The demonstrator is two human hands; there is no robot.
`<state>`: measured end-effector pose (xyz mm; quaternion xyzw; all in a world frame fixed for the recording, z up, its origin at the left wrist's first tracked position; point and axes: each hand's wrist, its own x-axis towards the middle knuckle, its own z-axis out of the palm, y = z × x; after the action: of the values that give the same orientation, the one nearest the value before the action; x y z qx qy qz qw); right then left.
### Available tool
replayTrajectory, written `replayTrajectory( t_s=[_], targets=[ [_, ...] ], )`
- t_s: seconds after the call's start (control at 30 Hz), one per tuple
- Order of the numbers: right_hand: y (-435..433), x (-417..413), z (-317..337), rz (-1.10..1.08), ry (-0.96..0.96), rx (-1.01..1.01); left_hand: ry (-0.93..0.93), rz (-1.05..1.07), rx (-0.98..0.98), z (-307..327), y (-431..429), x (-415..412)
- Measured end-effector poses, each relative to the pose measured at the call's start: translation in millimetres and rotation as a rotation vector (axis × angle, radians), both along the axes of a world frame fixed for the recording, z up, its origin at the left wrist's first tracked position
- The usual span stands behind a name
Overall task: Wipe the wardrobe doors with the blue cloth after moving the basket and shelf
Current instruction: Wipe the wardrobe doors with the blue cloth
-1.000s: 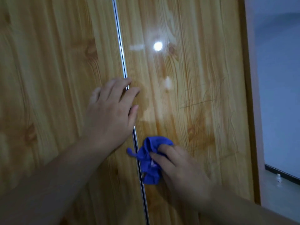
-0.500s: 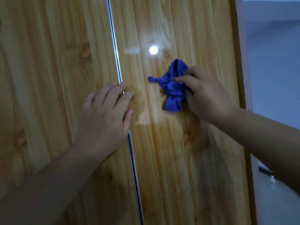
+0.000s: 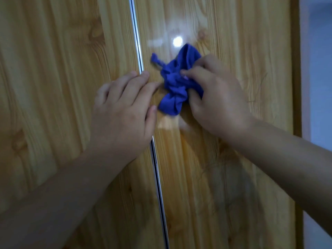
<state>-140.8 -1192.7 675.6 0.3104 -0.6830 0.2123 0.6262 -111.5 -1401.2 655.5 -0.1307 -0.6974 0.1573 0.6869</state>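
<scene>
The right hand (image 3: 215, 103) pinches the bunched blue cloth (image 3: 177, 83) against the right wardrobe door (image 3: 233, 42), while the left hand (image 3: 124, 108) lies flat, fingers extended, across the metal strip (image 3: 158, 177) between doors.

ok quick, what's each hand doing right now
Left hand: open, fingers flat across the seam of the wardrobe doors, holding nothing.
Right hand: closed on the bunched blue cloth.

The tall wood-grain wardrobe doors (image 3: 233, 87) have a smooth, glossy finish that mirrors a lamp near the top centre. A thin shiny metal strip (image 3: 156, 168) runs between them. The crumpled blue cloth (image 3: 177, 83) looks soft and matt.
</scene>
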Motion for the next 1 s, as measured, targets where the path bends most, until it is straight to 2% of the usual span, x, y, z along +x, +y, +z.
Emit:
replayTrajectory(
  t_s=[0.23, 0.37, 0.47, 0.53, 0.6, 0.77, 0.87, 1.0],
  targets=[
    [-8.2, 12.0, -144.9, 0.03, -0.179, 0.307, -0.006, -0.005, 0.002, -3.6, -1.9, -3.0],
    [10.3, 15.9, -181.7, 0.014, -0.283, 0.466, -0.047, 0.0, 0.014, -3.8, 1.9, 1.1],
    [36.0, 25.9, -166.8, 0.096, -0.364, 0.265, -0.09, 0.009, 0.029, -0.7, 4.6, 8.2],
    [64.5, 26.5, -129.7, 0.035, -0.27, 0.211, -0.115, 0.017, 0.056, 6.3, 9.3, 14.6],
    [94.6, 19.9, -81.2, -0.011, -0.23, 0.063, -0.116, 0.016, 0.054, 9.6, 20.3, 20.4],
    [130.6, -10.3, 13.1, -0.14, -0.127, -0.248, -0.196, -0.002, -0.09, -12.3, 51.6, 18.9],
    [123.8, -26.3, 31.7, -0.13, -0.155, -0.32, -0.257, 0.037, -0.072, -18.1, 51.7, 13.4],
    [86.5, -30.9, 6.0, -0.062, -0.12, -0.293, -0.213, 0.013, -0.074, -18.9, 48.8, 4.9]
  ],
)
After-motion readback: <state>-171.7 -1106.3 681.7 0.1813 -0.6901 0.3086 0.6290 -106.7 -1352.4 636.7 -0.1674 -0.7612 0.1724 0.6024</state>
